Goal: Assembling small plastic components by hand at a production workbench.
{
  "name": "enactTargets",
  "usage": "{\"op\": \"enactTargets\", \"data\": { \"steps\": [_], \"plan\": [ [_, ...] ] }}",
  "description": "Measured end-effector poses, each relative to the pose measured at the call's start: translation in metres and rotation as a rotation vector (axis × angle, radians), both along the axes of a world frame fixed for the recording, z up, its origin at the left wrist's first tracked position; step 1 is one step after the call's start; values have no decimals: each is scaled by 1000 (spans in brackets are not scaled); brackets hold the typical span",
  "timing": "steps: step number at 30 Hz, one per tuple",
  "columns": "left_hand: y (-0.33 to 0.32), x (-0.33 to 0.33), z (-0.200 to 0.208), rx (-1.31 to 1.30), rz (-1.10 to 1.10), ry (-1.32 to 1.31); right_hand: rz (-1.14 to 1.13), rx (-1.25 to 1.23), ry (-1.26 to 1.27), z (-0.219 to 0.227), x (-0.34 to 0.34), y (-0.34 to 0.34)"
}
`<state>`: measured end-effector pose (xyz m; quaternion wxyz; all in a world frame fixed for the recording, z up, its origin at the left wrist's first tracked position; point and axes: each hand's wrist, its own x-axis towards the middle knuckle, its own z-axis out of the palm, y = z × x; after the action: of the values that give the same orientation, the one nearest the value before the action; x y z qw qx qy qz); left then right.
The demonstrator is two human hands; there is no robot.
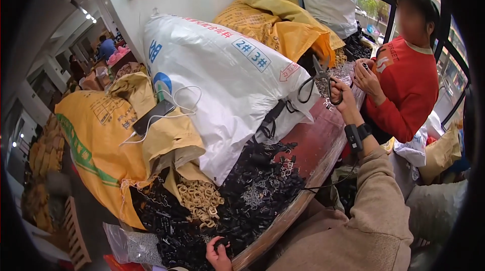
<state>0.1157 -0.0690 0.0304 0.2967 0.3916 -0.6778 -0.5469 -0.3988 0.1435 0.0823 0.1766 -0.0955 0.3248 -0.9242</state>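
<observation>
My right hand (344,98) is raised over the far right part of the table and grips a pair of black-handled scissors (320,73). The blades stand apart and point upward. Low in the view, my left hand (219,256) curls its fingers at the near edge of a heap of small black plastic pieces (262,182). A dark piece seems to sit between its thumb and fingers, partly hidden. Beige buckle-like rings (202,200) lie left of the black heap, and small silvery metal bits (257,195) are scattered on top of it.
A big white woven sack (212,79) leans across the table (323,144). At left, a yellow sack (101,129) bears a phone (153,117) with a white cable. A co-worker in a red sweater (411,84) handles a small piece at right. A bag of metal bits (144,248) lies lower left.
</observation>
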Motion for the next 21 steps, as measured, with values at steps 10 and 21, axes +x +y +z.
{"op": "enactTargets", "data": {
  "steps": [10,21],
  "plan": [
    [7,-15,0,-7,92,-100,-130,-51,-65,-44,-35,33],
    [7,-20,-7,13,120,-165,225,-289,191,-78,-62,55]
  ]
}}
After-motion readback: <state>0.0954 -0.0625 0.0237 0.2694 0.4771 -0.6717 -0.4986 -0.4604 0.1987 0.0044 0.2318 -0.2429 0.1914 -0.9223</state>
